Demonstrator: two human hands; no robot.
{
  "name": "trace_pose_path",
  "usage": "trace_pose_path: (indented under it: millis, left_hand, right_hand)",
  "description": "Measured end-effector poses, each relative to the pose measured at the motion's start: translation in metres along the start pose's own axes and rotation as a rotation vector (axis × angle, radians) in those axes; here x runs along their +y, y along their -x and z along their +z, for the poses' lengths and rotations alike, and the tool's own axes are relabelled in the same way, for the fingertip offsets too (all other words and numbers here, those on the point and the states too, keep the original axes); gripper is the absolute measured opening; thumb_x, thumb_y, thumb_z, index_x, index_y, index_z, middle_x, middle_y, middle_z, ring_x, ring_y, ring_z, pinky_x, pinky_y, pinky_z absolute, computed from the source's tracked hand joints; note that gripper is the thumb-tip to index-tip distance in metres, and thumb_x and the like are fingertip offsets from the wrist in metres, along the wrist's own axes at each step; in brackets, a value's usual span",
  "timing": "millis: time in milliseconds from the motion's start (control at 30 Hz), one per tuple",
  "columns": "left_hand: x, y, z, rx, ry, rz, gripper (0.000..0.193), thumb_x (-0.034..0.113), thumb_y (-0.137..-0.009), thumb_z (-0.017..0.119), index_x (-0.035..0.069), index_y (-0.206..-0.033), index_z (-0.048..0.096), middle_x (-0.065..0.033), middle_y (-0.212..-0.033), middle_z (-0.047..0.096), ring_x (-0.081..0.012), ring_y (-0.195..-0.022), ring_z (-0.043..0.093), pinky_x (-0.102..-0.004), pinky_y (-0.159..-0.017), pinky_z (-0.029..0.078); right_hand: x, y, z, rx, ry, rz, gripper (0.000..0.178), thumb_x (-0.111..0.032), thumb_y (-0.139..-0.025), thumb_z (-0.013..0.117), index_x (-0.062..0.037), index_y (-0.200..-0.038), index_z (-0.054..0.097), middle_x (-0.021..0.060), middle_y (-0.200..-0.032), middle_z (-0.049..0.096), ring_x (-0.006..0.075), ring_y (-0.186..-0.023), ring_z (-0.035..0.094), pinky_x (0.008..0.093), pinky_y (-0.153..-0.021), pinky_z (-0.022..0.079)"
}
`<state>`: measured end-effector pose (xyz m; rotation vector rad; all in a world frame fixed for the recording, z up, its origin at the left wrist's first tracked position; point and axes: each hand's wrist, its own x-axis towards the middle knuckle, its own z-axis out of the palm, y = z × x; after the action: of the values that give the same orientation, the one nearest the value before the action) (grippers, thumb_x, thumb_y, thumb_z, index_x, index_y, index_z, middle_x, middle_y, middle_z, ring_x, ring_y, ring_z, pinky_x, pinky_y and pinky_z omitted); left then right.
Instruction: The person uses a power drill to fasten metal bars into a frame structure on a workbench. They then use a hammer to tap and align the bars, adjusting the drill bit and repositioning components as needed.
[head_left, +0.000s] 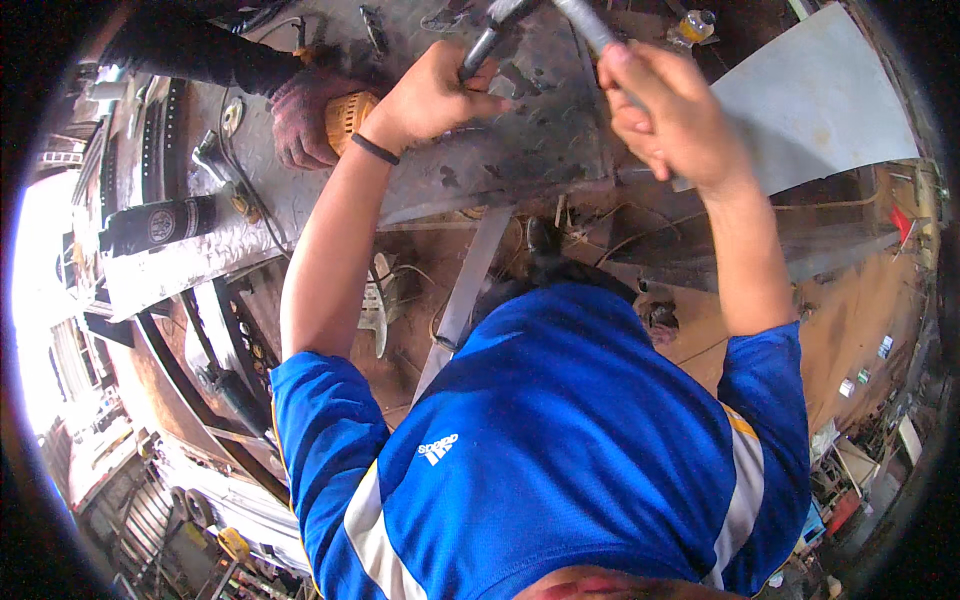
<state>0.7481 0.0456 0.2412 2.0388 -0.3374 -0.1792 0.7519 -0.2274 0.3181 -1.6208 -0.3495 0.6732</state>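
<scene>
My left hand (pixel 435 98) is closed around a dark rod (pixel 486 45) with a silvery section, which slants up to the right. My right hand (pixel 672 112) grips a light grey, straight handle (pixel 585 24) that runs up to the left. Both tools come close together at the top edge, where their upper ends are cut off, so what the handle belongs to cannot be told. Below the hands lies a dark, patterned metal plate (pixel 540 150) with black smudges. Beside my left wrist, another person's gloved hand (pixel 303 118) rests at an orange, vented tool body (pixel 348 120).
A pale metal sheet (pixel 815 105) juts out at the right. A small bottle (pixel 692 27) stands at the far right. A cable (pixel 262 205) and a clamp-like metal tool (pixel 212 158) lie left of my forearm. A metal bar (pixel 478 265) runs below the plate.
</scene>
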Motion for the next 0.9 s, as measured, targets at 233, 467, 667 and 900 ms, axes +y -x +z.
trace_pose_path:
  millis: [233,467,667,900]
  left_hand:
    - [-0.005,0.007,0.000,0.019,-0.009,0.059,0.046,0.015,-0.073,0.079,0.010,-0.064,0.034,0.0021,-0.061,0.034,-0.0101,-0.061,0.034,-0.0319,-0.055,0.033]
    - [-0.007,0.011,0.001,0.036,0.080,0.014,0.045,0.010,-0.074,0.077,0.011,-0.065,0.034,0.0024,-0.060,0.036,-0.0094,-0.060,0.037,-0.0314,-0.055,0.033]
    - [-0.005,0.024,0.005,0.042,0.258,0.001,0.048,0.009,-0.076,0.077,0.012,-0.065,0.030,0.0042,-0.061,0.033,-0.0080,-0.060,0.035,-0.0303,-0.054,0.032]
    - [-0.018,0.020,0.007,0.009,0.213,0.005,0.050,0.007,-0.077,0.076,0.013,-0.064,0.029,0.0052,-0.060,0.034,-0.0075,-0.059,0.034,-0.0303,-0.053,0.030]
  right_hand:
    - [-0.010,0.002,0.000,-0.001,0.031,-0.009,0.043,-0.050,-0.105,0.051,-0.0086,-0.092,0.050,-0.0055,-0.060,0.039,0.0036,-0.041,0.038,0.0217,-0.032,0.034]
    - [-0.025,-0.003,-0.010,0.064,-0.096,-0.297,0.040,-0.048,-0.105,0.052,-0.0084,-0.098,0.053,-0.0062,-0.060,0.036,0.0007,-0.041,0.035,0.0181,-0.032,0.030]
    - [-0.026,-0.005,-0.010,-0.080,0.050,-0.127,0.041,-0.049,-0.104,0.052,-0.0118,-0.087,0.048,-0.0065,-0.059,0.034,0.0013,-0.040,0.034,0.0191,-0.032,0.030]
    - [-0.009,-0.007,0.006,-0.107,0.169,-0.002,0.041,-0.049,-0.105,0.052,-0.0099,-0.092,0.050,-0.0066,-0.060,0.036,0.0016,-0.040,0.035,0.0191,-0.033,0.029]
